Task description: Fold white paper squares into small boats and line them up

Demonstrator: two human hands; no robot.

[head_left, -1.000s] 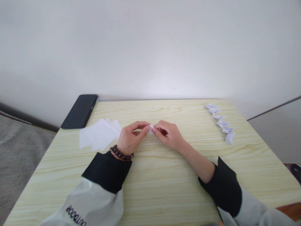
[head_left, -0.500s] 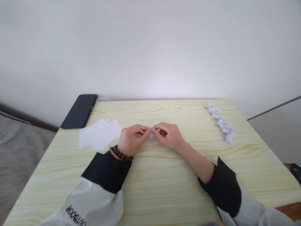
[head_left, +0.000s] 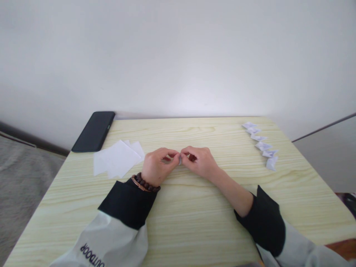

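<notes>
My left hand [head_left: 159, 167] and my right hand [head_left: 198, 161] meet fingertip to fingertip at the middle of the pale wooden table [head_left: 194, 222]. Both pinch a small folded piece of white paper [head_left: 180, 159], which is almost hidden between the fingers. A dark bead bracelet [head_left: 144, 183] sits on my left wrist. Both hands rest low, close to the tabletop.
A stack of loose white paper squares [head_left: 116, 160] lies left of my hands. A black phone [head_left: 94, 131] overhangs the table's far left corner. Several small folded paper pieces [head_left: 261, 145] form a row at the far right. A white wall stands behind the table.
My hands have closed tighter together and dropped slightly toward the table. The small paper piece, which showed plainly between the fingertips, is now nearly covered.
</notes>
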